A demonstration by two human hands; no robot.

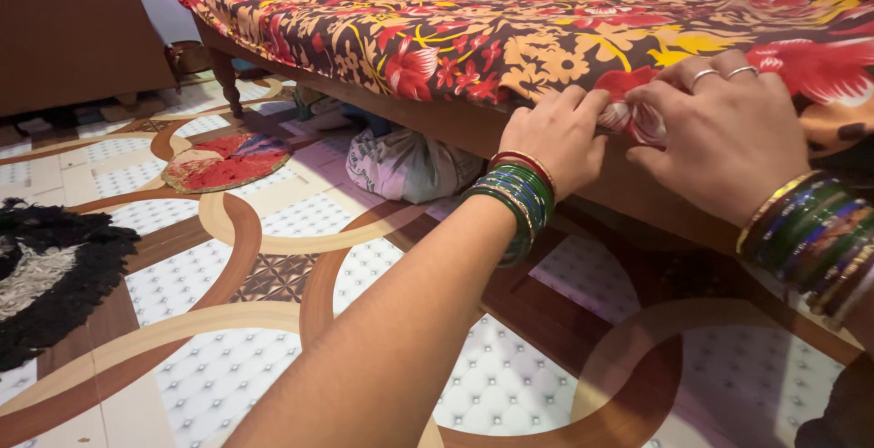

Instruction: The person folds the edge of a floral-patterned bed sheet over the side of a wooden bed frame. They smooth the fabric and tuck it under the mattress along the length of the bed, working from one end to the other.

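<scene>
A flowered bedsheet (pixel 473 29) in red, yellow and brown covers a wooden bed (pixel 455 125). My left hand (pixel 557 138) pinches the sheet's edge at the bed's front rail, green and red bangles on its wrist. Right beside it, my right hand (pixel 719 134) grips the same edge, with two rings on its fingers and several bangles on the wrist. The fold of cloth between the two hands is bunched up.
A tied white cloth bundle (pixel 410 166) lies under the bed. A round red mat (pixel 228 161) sits on the patterned floor, and a black fringed rug (pixel 50 270) lies at the left. A brown wooden cabinet (pixel 73 29) stands at the back left.
</scene>
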